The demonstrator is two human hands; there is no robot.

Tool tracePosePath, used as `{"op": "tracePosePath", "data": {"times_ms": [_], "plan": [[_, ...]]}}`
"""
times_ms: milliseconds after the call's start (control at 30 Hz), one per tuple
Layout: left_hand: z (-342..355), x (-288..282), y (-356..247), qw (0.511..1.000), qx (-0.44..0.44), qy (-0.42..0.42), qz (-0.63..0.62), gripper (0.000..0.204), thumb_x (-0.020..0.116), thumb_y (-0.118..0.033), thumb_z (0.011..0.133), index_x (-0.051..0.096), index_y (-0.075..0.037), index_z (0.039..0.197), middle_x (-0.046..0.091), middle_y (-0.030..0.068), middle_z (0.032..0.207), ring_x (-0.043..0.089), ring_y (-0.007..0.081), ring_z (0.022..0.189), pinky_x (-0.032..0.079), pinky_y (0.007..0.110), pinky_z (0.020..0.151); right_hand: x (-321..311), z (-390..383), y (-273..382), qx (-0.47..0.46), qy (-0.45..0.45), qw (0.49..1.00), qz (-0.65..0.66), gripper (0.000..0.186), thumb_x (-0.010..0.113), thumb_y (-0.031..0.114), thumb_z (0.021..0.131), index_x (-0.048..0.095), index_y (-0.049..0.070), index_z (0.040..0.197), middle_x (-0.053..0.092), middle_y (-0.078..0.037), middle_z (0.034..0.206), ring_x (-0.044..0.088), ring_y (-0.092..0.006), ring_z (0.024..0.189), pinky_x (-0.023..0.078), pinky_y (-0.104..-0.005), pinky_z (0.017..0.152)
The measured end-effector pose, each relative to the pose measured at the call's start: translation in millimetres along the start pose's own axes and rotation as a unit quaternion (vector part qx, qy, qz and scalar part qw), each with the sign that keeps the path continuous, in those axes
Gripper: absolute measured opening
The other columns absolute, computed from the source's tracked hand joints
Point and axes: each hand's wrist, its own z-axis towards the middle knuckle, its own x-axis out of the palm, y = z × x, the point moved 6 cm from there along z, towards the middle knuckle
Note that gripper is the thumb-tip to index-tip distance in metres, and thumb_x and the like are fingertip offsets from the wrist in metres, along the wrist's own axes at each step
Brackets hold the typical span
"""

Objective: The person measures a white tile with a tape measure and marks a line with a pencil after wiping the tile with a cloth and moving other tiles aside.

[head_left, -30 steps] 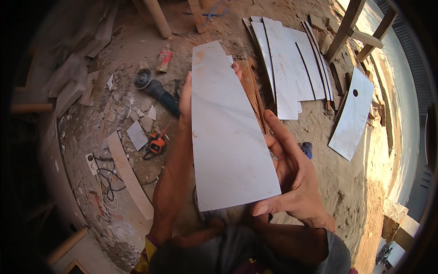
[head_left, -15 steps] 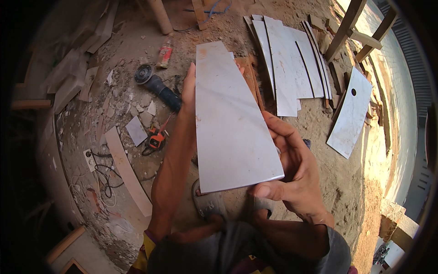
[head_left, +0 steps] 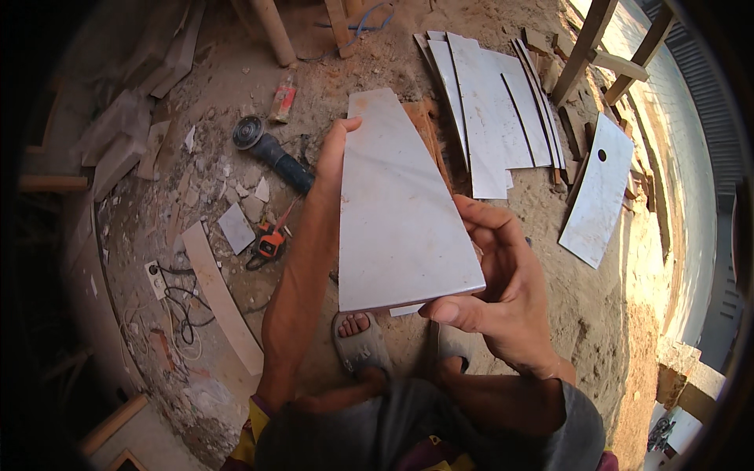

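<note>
Item, one white slab (head_left: 404, 208): held between my two hands, narrow end away from me, broad end near, with faint brown stains on its upper face.
Item, left hand (head_left: 336, 147): partly closed on the slab's left edge towards the narrow end, thumb tip over the face; its fingers are hidden from me.
Item, right hand (head_left: 506, 286): half curled about the near right corner, thumb at the broad edge, fingers along the right side, palm hollow.
Item, one angle grinder (head_left: 284, 162): on the ground, just left of the left hand, disc pointing away from it.
Item, one orange and black tape measure (head_left: 271, 242): left of the left forearm, near a small pale tile piece (head_left: 236, 228).
Item, one long pale strip (head_left: 222, 302): nearer me than the tape measure, left of the same forearm.
Item, one bottle with a red label (head_left: 283, 100): lying beyond the left hand, to its left.
Item, several white panels (head_left: 488, 133): overlapping, beyond the right hand.
Item, one panel with a round hole (head_left: 594, 200): to the right of the right hand, well apart from it.
</note>
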Motion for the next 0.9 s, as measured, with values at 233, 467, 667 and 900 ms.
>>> {"op": "tracePosePath", "data": {"times_ms": [233,467,667,900], "plan": [[-2.4,4.2,-0.5,0.999,-0.037,0.023,0.014,0.074,0.039,-0.047,0.104,0.05,0.006,0.154,0.065,0.0259,0.139,0.066,0.0362,0.125,0.052,0.05,0.109,-0.8,-5.7,3.5,-0.007,-0.002,1.0,-0.004,0.082,0.091,-0.01,0.079,0.04,-0.006,0.142,0.051,-0.026,0.143,0.064,-0.0332,0.131,0.067,-0.0439,0.099],[-36.1,11.5,-1.9,0.996,-0.061,-0.063,0.02,0.069,0.052,-0.058,0.098,0.062,0.0,0.134,0.071,0.0192,0.115,0.073,0.0313,0.098,0.06,0.043,0.086,5.4,-8.2,1.5,-0.027,0.006,0.999,-0.023,0.079,0.092,-0.006,0.081,0.04,-0.005,0.14,0.051,-0.026,0.14,0.065,-0.0323,0.128,0.066,-0.044,0.099],[-29.8,-5.0,8.2,0.995,-0.073,-0.058,0.024,0.069,0.052,-0.057,0.099,0.06,0.0,0.137,0.069,0.0199,0.118,0.072,0.0306,0.101,0.06,0.043,0.087,-0.2,-9.9,-1.5,-0.024,-0.001,0.999,-0.038,0.08,0.093,-0.003,0.081,0.039,-0.003,0.14,0.051,-0.025,0.142,0.063,-0.0306,0.13,0.066,-0.0434,0.096],[-22.6,34.4,1.3,0.998,0.039,-0.035,0.034,0.061,0.051,-0.047,0.102,0.06,0.001,0.138,0.066,0.0213,0.127,0.071,0.0299,0.111,0.059,0.041,0.096,-38.4,2.2,-24.6,0.105,-0.026,0.991,-0.074,0.067,0.08,0.017,0.1,0.039,-0.001,0.149,0.065,-0.02,0.126,0.064,-0.0192,0.117,0.058,-0.0307,0.087]]}}
